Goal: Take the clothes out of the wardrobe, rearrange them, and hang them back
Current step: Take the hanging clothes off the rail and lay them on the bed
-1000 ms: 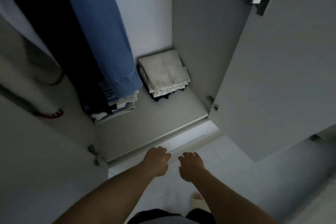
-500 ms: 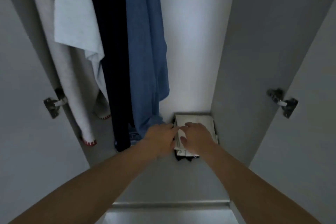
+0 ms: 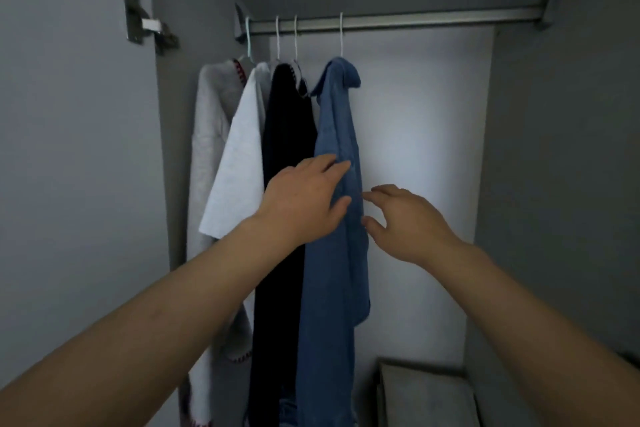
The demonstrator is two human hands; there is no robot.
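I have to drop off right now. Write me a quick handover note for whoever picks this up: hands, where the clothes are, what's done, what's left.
Left hand: open, fingers reaching onto the blue denim shirt; no grip yet.
Right hand: open, loosely curled, beside the shirt's right edge; contact unclear.
Clothes: four garments all on hangers on the rail, bunched at its left end. Left to right: grey knit, white tee, black garment, denim shirt. A folded stack lies at the wardrobe's bottom right.
Done: doors open; nothing taken out.
Left: lift the garments off the rail, probably denim first, rearrange them, hang them back.
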